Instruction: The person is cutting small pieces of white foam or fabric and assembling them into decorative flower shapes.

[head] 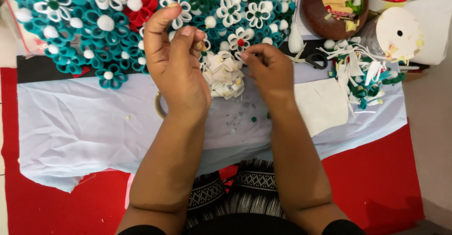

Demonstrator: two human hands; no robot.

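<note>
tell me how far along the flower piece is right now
Done: a wide mat of teal, white and red looped flowers with pompom centres fills the top. In hand: the left hand and right hand pinch something small over a pile of folded white petals; what it is cannot be made out. Left, judging by what lies loose: that pile, plus the cut strips and scraps beside the scissors.
</note>
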